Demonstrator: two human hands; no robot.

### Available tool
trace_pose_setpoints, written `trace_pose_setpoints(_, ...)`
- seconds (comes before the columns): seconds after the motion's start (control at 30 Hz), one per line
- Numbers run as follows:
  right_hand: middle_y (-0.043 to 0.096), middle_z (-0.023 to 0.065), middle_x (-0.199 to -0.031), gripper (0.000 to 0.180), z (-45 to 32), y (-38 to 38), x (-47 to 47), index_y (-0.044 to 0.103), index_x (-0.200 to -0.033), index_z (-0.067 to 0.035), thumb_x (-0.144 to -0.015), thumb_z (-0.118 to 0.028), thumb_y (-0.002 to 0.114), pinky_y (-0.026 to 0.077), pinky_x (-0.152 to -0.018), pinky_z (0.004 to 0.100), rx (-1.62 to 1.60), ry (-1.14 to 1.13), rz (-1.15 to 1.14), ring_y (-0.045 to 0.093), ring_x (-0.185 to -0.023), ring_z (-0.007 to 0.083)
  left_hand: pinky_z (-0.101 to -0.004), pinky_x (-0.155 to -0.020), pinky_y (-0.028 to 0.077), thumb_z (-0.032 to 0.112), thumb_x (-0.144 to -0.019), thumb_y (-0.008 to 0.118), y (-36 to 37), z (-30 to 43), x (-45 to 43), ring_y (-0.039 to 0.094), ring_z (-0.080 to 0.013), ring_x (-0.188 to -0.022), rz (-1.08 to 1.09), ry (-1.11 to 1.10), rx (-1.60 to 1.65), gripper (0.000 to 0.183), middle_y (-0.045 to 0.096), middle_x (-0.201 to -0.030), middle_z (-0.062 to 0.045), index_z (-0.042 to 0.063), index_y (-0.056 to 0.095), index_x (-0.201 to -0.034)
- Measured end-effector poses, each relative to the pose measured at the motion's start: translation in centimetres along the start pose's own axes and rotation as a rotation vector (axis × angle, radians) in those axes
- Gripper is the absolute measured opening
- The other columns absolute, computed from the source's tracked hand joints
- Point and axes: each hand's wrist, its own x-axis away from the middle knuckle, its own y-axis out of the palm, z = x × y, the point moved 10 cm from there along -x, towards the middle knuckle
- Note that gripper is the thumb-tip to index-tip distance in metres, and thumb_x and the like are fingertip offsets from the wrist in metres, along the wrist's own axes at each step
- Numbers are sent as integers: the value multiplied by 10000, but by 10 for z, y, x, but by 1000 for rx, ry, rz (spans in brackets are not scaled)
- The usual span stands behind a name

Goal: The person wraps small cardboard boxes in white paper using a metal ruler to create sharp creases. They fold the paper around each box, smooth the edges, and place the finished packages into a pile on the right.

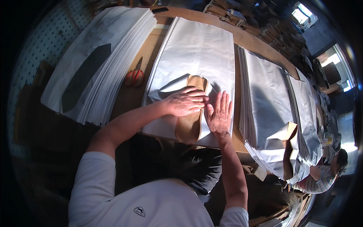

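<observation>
A stack of large white paper sacks (198, 48) lies on the wooden table in front of me. At its near end the top sack is folded open, showing a brown paper inner layer (188, 127). My left hand (187, 101) rests flat across that brown layer, fingers pointing right. Just right of the brown layer, my right hand (220, 113) is flat over the white paper, fingers pointing away from me and thumb out. Neither hand grips anything. Part of the folded end is hidden under my left hand.
Red-handled scissors (135, 76) lie left of the middle stack. A thick white stack with a dark flat template (86, 78) on top is farther left. More sack stacks (268, 82) stand right, one with an opened brown end (289, 150). Another person (323, 177) is at far right.
</observation>
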Motion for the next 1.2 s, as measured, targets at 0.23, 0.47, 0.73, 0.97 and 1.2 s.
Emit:
trace_pose_setpoints(0.23,243,315,-1611,811,-66,-17,106,223,-1538,126,-1042,-491,401,124,-1256,519,-161,46,-249,187,-1530,429,-430,-1249,195,329,-1049,487,-5,7,-2,337,-195,-1490,44,27,-22,436,468,-1553,-31,148,557,-1440)
trace_pose_setpoints(0.47,322,304,-1572,749,-131,-78,101,303,-1510,109,-992,-355,585,175,-1241,530,-354,-114,-226,300,-1482,443,-426,-1269,155,348,-1054,466,4,-2,1,294,-195,-1512,-22,-12,35,475,416,-1591,-29,167,499,-1491)
trace_pose_setpoints(0.73,377,288,-1545,810,-235,-12,55,348,-1485,100,-989,-518,515,220,-1237,491,-362,-319,-262,332,-1481,383,-425,-1265,160,357,-1067,448,8,-3,-3,296,-197,-1512,-47,6,-12,455,405,-1599,-10,199,503,-1490)
trace_pose_setpoints(0.97,367,273,-1556,856,-200,-5,116,335,-1487,110,-952,-508,588,219,-1245,479,-291,-294,-350,312,-1495,364,-421,-1254,185,370,-1060,468,6,-2,3,325,-201,-1499,21,11,-3,449,432,-1582,-19,194,532,-1468)
trace_pose_setpoints(1.2,428,236,-1543,655,-122,-94,94,404,-1488,62,-1032,-397,503,229,-1238,502,-410,-216,-276,374,-1463,386,-453,-1245,207,343,-1049,492,5,-3,1,358,-220,-1478,56,-6,60,443,464,-1552,-33,176,536,-1457)
